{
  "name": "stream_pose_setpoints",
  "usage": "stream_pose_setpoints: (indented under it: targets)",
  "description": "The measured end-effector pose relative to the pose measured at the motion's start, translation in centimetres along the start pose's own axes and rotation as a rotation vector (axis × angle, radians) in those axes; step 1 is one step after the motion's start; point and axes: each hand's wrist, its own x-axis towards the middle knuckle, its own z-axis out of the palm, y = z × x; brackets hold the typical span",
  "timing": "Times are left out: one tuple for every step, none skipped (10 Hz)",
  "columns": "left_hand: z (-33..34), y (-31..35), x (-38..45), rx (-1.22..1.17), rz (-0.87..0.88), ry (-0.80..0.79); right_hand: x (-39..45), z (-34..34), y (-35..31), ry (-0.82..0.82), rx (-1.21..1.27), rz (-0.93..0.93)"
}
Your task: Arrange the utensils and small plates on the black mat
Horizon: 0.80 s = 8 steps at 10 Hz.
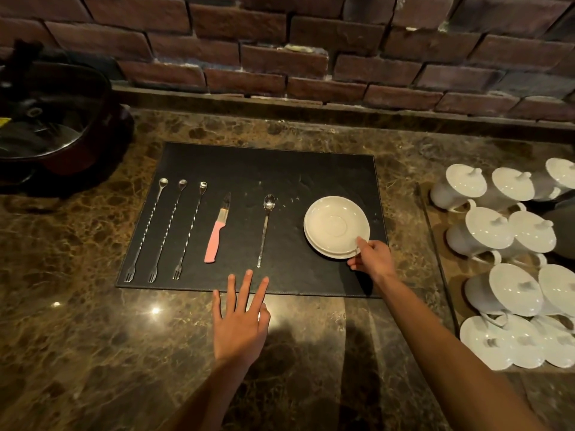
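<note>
A black mat (280, 169) lies on the marble counter. On its left side three long twisted bar spoons with fork ends (169, 230) lie side by side. To their right lies a pink-handled knife (215, 236), then a long silver spoon (265, 228). Two stacked small white plates (334, 225) rest at the mat's right. My right hand (371, 258) pinches the near right rim of the plates, thumb on top. My left hand (239, 318) hovers flat with fingers spread over the mat's front edge, holding nothing.
Several white lidded cups (510, 262) crowd a tray at the right edge. A dark round pot (49, 126) sits at the back left. A brick wall (311, 51) with a stone ledge backs the brown marble counter (93, 337).
</note>
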Motion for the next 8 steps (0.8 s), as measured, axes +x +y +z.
stream_pose_setpoints:
  targets:
    - [-0.2, 0.0, 0.0, -0.006, -0.001, -0.008, -0.5, 0.0, 0.2, 0.016, 0.022, -0.017]
    - [-0.4, 0.0, 0.0, -0.021, -0.003, -0.026, -1.2, 0.0, 0.4, 0.017, 0.034, -0.004]
    - [-1.2, -0.4, -0.1, -0.043, 0.001, -0.082, -3.5, -0.4, 1.0, 0.152, -0.175, -0.097]
    - [-2.5, -0.6, 0.0, -0.035, 0.019, -0.127, -5.9, -0.5, 1.4, 0.195, -0.318, -0.255]
    - [-5.1, -1.0, -0.1, -0.059, 0.034, -0.173, -9.2, 0.3, 2.1, 0.153, -0.496, -0.377]
    - [-7.9, -2.0, -0.9, -0.107, 0.031, -0.161, -12.6, 1.2, 2.0, 0.149, -0.634, -0.51]
    - [-10.2, -3.3, -2.3, -0.083, 0.085, -0.104, -15.1, 2.0, 1.5, 0.203, -0.715, -0.678]
    - [-13.1, -4.5, -2.9, -0.095, 0.113, 0.005, -17.3, 3.2, 0.7, 0.201, -0.847, -0.828]
